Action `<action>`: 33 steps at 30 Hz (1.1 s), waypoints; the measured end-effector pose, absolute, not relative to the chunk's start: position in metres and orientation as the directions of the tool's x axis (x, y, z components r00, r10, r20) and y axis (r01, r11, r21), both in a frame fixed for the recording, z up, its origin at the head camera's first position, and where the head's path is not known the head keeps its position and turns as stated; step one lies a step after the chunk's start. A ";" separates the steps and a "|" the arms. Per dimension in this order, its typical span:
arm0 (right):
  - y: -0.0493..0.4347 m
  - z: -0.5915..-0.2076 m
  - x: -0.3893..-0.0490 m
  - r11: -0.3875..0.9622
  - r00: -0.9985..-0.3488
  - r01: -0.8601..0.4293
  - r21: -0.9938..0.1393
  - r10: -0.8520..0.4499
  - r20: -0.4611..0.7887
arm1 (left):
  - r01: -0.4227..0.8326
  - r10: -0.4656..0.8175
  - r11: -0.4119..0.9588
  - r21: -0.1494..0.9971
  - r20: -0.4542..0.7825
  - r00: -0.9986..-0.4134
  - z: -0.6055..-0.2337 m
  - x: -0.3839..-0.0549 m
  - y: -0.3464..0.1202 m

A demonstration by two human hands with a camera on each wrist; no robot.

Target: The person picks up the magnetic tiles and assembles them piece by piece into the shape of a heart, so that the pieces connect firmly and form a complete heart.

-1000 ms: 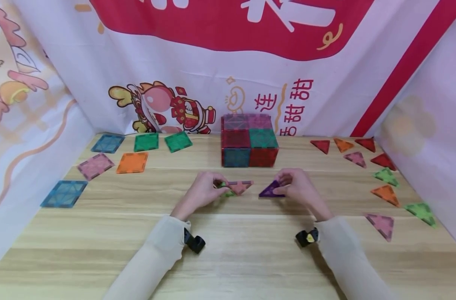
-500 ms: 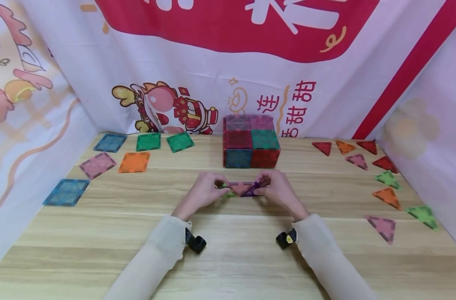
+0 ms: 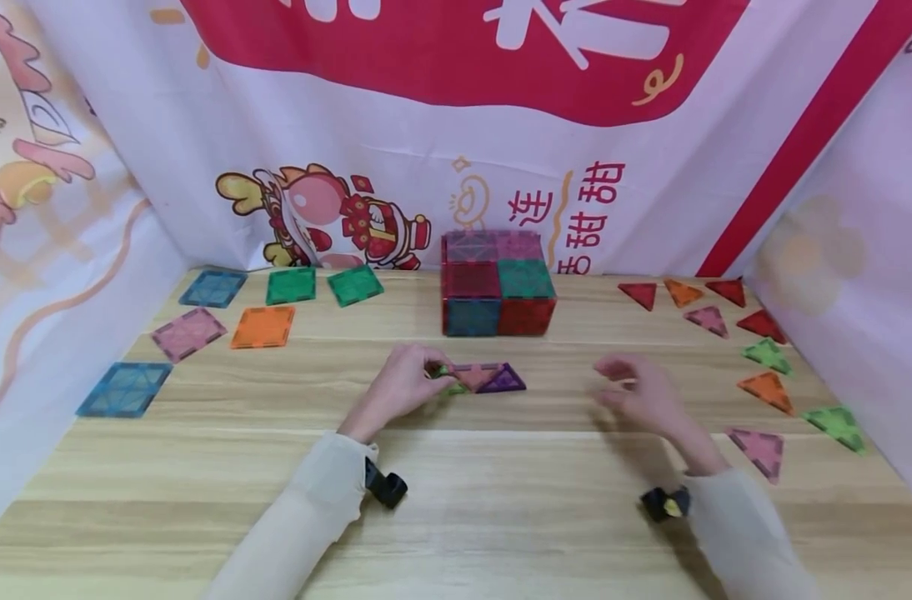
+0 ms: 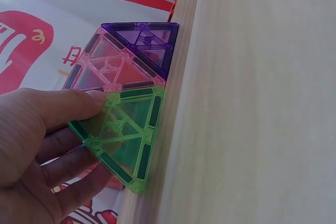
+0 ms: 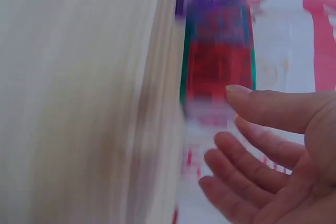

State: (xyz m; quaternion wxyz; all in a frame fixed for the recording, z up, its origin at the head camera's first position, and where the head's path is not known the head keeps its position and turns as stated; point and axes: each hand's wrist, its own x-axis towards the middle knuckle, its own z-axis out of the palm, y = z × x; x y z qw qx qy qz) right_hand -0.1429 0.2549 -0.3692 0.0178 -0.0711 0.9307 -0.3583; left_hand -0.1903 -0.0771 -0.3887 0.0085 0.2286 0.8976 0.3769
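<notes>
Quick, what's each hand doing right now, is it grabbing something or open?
Left hand: holding the green triangle.
Right hand: open, holding nothing.

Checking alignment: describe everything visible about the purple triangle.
The purple triangle is a translucent, plastic-looking tile with a darker border and inner ribs. It stands upright before the tile box, base seemingly on the table, its slanted left side meeting the pink triangle. Neither left hand nor right hand touches it.
</notes>
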 end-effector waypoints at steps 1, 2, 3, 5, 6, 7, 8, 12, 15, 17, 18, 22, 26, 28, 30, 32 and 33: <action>0.269 -0.367 -0.138 0.755 -0.992 -0.089 -0.649 -0.127 -0.011 | 0.398 0.411 0.619 0.678 0.152 -0.899 -0.388 -0.191 -0.078; 0.283 -0.365 -0.134 0.774 -0.994 -0.060 -0.631 -0.106 -0.036 | 0.390 0.407 0.625 0.676 0.145 -0.902 -0.387 -0.192 -0.080; 0.298 -0.363 -0.129 0.795 -0.994 -0.031 -0.606 -0.087 -0.062 | 0.388 0.406 0.631 0.672 0.140 -0.903 -0.385 -0.194 -0.081; 0.326 -0.363 -0.120 0.839 -0.992 0.008 -0.545 -0.063 -0.112 | 0.380 0.393 0.655 0.653 0.136 -0.910 -0.384 -0.195 -0.090; 0.340 -0.363 -0.116 0.856 -0.990 0.019 -0.516 -0.056 -0.129 | 0.375 0.385 0.665 0.645 0.135 -0.913 -0.383 -0.196 -0.094; 0.354 -0.363 -0.112 0.872 -0.988 0.029 -0.489 -0.048 -0.146 | 0.372 0.377 0.675 0.637 0.135 -0.916 -0.382 -0.198 -0.099; 0.367 -0.364 -0.108 0.882 -0.987 0.033 -0.470 -0.044 -0.152 | 0.370 0.370 0.685 0.628 0.138 -0.919 -0.380 -0.199 -0.104; 0.410 -0.370 -0.096 0.908 -0.976 0.056 -0.416 -0.038 -0.214 | 0.336 0.321 0.734 0.591 0.134 -0.938 -0.378 -0.208 -0.130; 0.429 -0.379 -0.091 0.921 -0.967 0.066 -0.383 -0.035 -0.250 | 0.301 0.275 0.762 0.573 0.134 -0.952 -0.379 -0.216 -0.150; 0.435 -0.386 -0.089 0.928 -0.969 0.057 -0.368 -0.038 -0.246 | 0.274 0.238 0.781 0.562 0.138 -0.961 -0.379 -0.221 -0.165; 0.436 -0.388 -0.089 0.929 -0.971 0.048 -0.367 -0.043 -0.236 | 0.263 0.220 0.789 0.555 0.143 -0.965 -0.379 -0.223 -0.172; 0.437 -0.389 -0.090 0.932 -0.973 0.040 -0.361 -0.046 -0.226 | 0.217 0.156 0.808 0.547 0.156 -0.975 -0.378 -0.233 -0.196; 0.438 -0.387 -0.092 0.933 -0.961 0.064 -0.353 -0.037 -0.273 | 0.206 0.113 0.815 0.542 0.201 -0.973 -0.375 -0.246 -0.212; 0.440 -0.388 -0.092 0.936 -0.956 0.089 -0.340 -0.016 -0.293 | 0.205 0.101 0.819 0.536 0.217 -0.971 -0.375 -0.251 -0.217; 0.441 -0.388 -0.092 0.937 -0.951 0.112 -0.331 0.004 -0.309 | 0.178 0.077 0.819 0.546 0.203 -0.976 -0.374 -0.255 -0.221; 0.441 -0.387 -0.093 0.935 -0.944 0.136 -0.328 0.022 -0.328 | 0.145 0.051 0.815 0.562 0.180 -0.982 -0.375 -0.258 -0.223; 0.441 -0.387 -0.094 0.932 -0.938 0.153 -0.330 0.032 -0.346 | 0.128 0.037 0.813 0.568 0.169 -0.985 -0.375 -0.259 -0.224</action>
